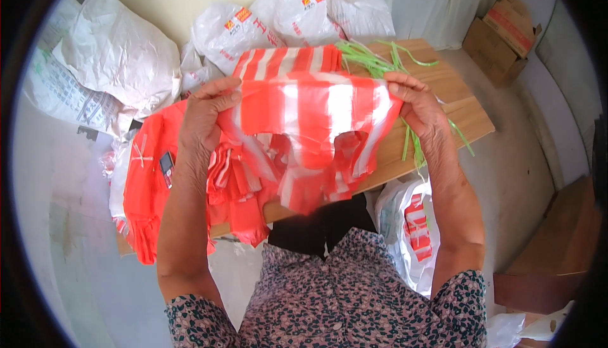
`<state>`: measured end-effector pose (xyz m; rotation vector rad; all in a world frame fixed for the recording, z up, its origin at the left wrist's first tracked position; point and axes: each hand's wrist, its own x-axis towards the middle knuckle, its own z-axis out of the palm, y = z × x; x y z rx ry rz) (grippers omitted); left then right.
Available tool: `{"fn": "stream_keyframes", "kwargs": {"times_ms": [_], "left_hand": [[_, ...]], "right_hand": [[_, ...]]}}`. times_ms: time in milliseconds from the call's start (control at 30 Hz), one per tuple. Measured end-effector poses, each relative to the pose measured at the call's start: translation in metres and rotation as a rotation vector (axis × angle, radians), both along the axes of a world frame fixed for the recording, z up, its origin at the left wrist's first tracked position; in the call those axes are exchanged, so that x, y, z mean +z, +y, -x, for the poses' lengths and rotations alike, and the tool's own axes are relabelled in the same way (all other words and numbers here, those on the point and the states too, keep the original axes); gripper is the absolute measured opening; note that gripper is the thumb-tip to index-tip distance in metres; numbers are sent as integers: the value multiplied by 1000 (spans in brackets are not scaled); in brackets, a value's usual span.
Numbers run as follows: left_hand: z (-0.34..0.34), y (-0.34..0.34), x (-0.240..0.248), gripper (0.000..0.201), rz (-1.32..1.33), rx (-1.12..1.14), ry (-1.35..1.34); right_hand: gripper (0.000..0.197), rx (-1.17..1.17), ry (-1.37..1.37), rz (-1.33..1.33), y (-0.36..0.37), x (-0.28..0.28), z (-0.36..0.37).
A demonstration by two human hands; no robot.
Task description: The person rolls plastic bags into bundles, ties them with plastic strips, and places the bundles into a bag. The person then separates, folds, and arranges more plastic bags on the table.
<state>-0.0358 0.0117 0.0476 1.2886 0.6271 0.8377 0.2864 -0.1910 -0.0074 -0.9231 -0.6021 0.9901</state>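
A red-and-white striped plastic bag (313, 110) with cut-out handle openings is stretched above the table. My left hand (208, 110) pinches its upper left corner between thumb and fingers. At the opposite upper corner, my right hand (415, 102) grips the plastic the same way. The bag's lower part hangs toward me and is slightly blurred. Just behind it lies a flat stack of striped bags (288, 60). Left of my left forearm is a heap of red plastic bags (144, 189), with a small dark phone-like device (166, 165) on it.
Green plastic strips (373, 60) lie on the wooden table (465, 113), some dangling off its edge. Stuffed white sacks (123, 47) line the back and left. By my right forearm, an open white bag (391, 212) holds a striped bundle (418, 231). Cardboard boxes (494, 47) stand far right.
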Motion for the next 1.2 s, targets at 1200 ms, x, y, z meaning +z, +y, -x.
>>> {"fn": "stream_keyframes", "kwargs": {"times_ms": [1200], "left_hand": [[-29, -56, 22, 11, -1164, 440, 267]], "right_hand": [[14, -996, -1639, 115, 7, 137, -6]]}}
